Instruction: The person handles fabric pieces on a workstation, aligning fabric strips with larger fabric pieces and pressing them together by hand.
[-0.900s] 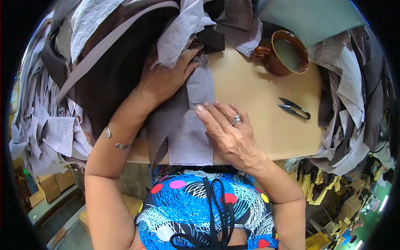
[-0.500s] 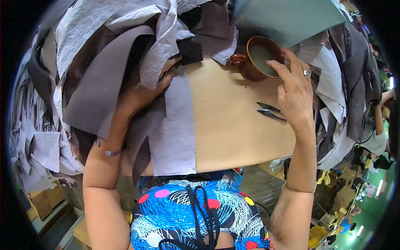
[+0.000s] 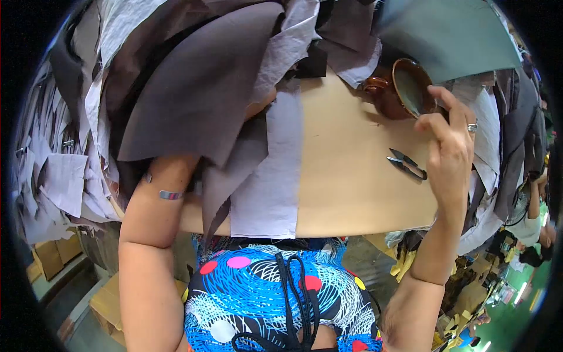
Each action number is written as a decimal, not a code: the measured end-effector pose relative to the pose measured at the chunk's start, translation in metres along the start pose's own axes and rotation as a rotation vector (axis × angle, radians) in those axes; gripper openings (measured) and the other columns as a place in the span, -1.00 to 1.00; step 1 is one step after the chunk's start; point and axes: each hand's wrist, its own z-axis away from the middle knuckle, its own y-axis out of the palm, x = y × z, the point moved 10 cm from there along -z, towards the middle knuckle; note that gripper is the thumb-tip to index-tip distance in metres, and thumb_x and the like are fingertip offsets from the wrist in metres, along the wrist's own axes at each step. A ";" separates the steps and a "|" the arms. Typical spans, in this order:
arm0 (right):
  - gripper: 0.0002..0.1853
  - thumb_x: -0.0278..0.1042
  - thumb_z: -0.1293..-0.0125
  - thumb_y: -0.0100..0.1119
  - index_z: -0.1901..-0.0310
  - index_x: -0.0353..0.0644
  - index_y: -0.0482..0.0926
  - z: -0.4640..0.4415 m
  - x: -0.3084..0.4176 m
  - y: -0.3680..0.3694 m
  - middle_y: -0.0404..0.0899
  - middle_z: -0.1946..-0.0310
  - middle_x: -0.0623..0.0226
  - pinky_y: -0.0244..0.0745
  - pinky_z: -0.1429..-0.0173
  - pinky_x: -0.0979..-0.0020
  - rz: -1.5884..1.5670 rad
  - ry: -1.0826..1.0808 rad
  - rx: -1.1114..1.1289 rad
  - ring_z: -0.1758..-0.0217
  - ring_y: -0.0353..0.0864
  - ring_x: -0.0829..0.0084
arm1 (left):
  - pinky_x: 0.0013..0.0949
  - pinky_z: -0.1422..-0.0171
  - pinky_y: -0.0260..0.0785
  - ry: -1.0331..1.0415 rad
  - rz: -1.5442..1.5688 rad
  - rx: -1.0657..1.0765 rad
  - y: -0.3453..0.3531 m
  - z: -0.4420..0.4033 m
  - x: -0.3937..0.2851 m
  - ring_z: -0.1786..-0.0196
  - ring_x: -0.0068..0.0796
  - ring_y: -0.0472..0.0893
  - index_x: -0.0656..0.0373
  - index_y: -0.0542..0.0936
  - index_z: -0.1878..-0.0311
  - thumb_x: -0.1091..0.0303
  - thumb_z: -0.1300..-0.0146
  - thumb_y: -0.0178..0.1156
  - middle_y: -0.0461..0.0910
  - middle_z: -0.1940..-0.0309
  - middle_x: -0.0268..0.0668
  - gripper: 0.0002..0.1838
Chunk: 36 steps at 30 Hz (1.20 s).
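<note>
The light fabric strip (image 3: 278, 170) lies flat beside my left grip (image 3: 262, 108), its closure undeterminable under the dark fabric panel (image 3: 199, 88), not yet flattened, while my right grip (image 3: 450, 141), fingers parted, is at the brown mug (image 3: 388, 104), thread snips (image 3: 409, 166) left of its wrist.

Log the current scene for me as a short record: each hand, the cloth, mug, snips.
left hand: mostly hidden under dark cloth; a sliver shows, grip unclear
right hand: fingers at mug rim, contact unclear
light cloth strip: flat on table, reaching its near edge
mug: brown, handle toward the left
snips: on table, nearer than mug, untouched
</note>
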 end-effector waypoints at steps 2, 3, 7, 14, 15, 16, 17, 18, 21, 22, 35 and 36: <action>-0.71 -0.72 0.12 -0.03 0.36 -0.18 0.58 -0.006 0.032 0.005 0.50 0.07 0.28 0.34 -0.05 0.26 -0.167 -0.042 -0.004 -0.02 0.44 0.21 | -0.35 -0.22 0.28 0.010 -0.003 -0.006 0.000 0.000 0.001 -0.11 -0.27 0.46 0.15 0.39 -0.19 0.35 -0.25 0.07 0.47 -0.05 -0.19 -0.58; -0.68 -0.72 0.12 -0.02 0.32 -0.19 0.59 -0.007 0.040 0.021 0.49 0.11 0.27 0.36 -0.02 0.28 -0.429 -0.051 -0.006 0.06 0.46 0.23 | -0.35 -0.22 0.28 0.008 0.003 -0.008 0.001 0.001 0.000 -0.11 -0.27 0.46 0.15 0.39 -0.19 0.34 -0.25 0.07 0.47 -0.05 -0.19 -0.58; -0.65 -0.68 0.07 0.00 0.22 -0.18 0.60 -0.026 0.075 0.076 0.49 0.15 0.18 0.41 0.04 0.25 -0.675 -0.091 0.007 0.16 0.51 0.15 | -0.34 -0.22 0.28 0.006 0.008 -0.014 0.001 0.004 0.001 -0.11 -0.26 0.46 0.15 0.39 -0.19 0.34 -0.25 0.07 0.47 -0.05 -0.18 -0.58; -0.66 -0.68 0.03 0.01 0.18 -0.19 0.59 -0.039 0.079 0.107 0.52 0.21 0.12 0.42 0.04 0.24 -0.625 -0.094 -0.005 0.12 0.51 0.11 | -0.34 -0.22 0.28 0.013 0.021 -0.033 0.004 0.000 0.004 -0.11 -0.26 0.46 0.16 0.39 -0.18 0.33 -0.25 0.06 0.47 -0.05 -0.17 -0.59; -0.65 -0.69 0.03 0.02 0.17 -0.18 0.59 -0.037 0.079 0.109 0.51 0.21 0.12 0.42 0.04 0.24 -0.662 -0.093 0.025 0.12 0.51 0.11 | -0.34 -0.22 0.28 0.014 0.022 -0.036 0.004 -0.001 0.004 -0.11 -0.26 0.46 0.16 0.39 -0.18 0.33 -0.25 0.06 0.47 -0.05 -0.17 -0.59; -0.64 -0.69 0.04 0.03 0.17 -0.17 0.59 -0.036 0.079 0.110 0.51 0.21 0.13 0.42 0.05 0.24 -0.698 -0.094 0.054 0.12 0.51 0.11 | -0.34 -0.22 0.28 0.013 0.024 -0.038 0.003 -0.001 0.005 -0.11 -0.26 0.46 0.16 0.39 -0.18 0.33 -0.25 0.06 0.47 -0.05 -0.17 -0.59; -0.63 -0.69 0.04 0.03 0.16 -0.16 0.59 -0.035 0.079 0.111 0.51 0.20 0.13 0.43 0.05 0.24 -0.735 -0.097 0.085 0.12 0.51 0.11 | -0.34 -0.22 0.28 0.016 0.025 -0.040 0.003 -0.001 0.005 -0.11 -0.26 0.46 0.16 0.39 -0.18 0.33 -0.25 0.06 0.47 -0.05 -0.17 -0.59; -0.65 -0.69 0.04 0.05 0.18 -0.17 0.59 -0.037 0.078 0.110 0.51 0.21 0.14 0.43 0.06 0.24 -0.734 -0.087 0.058 0.12 0.51 0.11 | -0.34 -0.22 0.28 0.015 0.026 -0.039 0.003 -0.001 0.005 -0.11 -0.26 0.46 0.16 0.39 -0.18 0.33 -0.25 0.05 0.47 -0.05 -0.17 -0.59; -0.69 -0.68 0.04 0.07 0.23 -0.17 0.61 -0.037 0.075 0.107 0.52 0.23 0.15 0.43 0.08 0.26 -0.708 -0.066 0.010 0.14 0.52 0.12 | -0.34 -0.22 0.28 0.012 0.030 -0.039 0.004 -0.001 0.005 -0.10 -0.25 0.46 0.16 0.39 -0.18 0.33 -0.26 0.05 0.48 -0.04 -0.17 -0.59; -0.70 -0.68 0.04 0.08 0.24 -0.16 0.62 -0.035 0.074 0.106 0.52 0.23 0.16 0.43 0.08 0.26 -0.688 -0.065 0.014 0.14 0.52 0.12 | -0.34 -0.22 0.28 0.015 0.031 -0.039 0.004 -0.001 0.005 -0.10 -0.25 0.46 0.16 0.39 -0.18 0.33 -0.26 0.05 0.48 -0.04 -0.17 -0.59; -0.67 -0.58 0.01 0.12 0.14 -0.15 0.59 -0.001 0.097 0.092 0.49 0.22 0.17 0.40 0.10 0.24 -0.638 -0.270 0.141 0.21 0.49 0.15 | -0.33 -0.21 0.28 -0.035 0.020 -0.105 -0.013 0.014 0.019 -0.10 -0.25 0.47 0.17 0.40 -0.17 0.32 -0.26 0.04 0.48 -0.04 -0.15 -0.60; -0.66 -0.59 0.02 0.11 0.14 -0.15 0.60 0.007 0.102 0.089 0.49 0.21 0.17 0.40 0.09 0.24 -0.641 -0.302 0.186 0.21 0.48 0.15 | -0.33 -0.21 0.28 -0.048 0.017 -0.112 -0.014 0.016 0.022 -0.10 -0.25 0.47 0.17 0.40 -0.17 0.32 -0.26 0.04 0.48 -0.04 -0.15 -0.60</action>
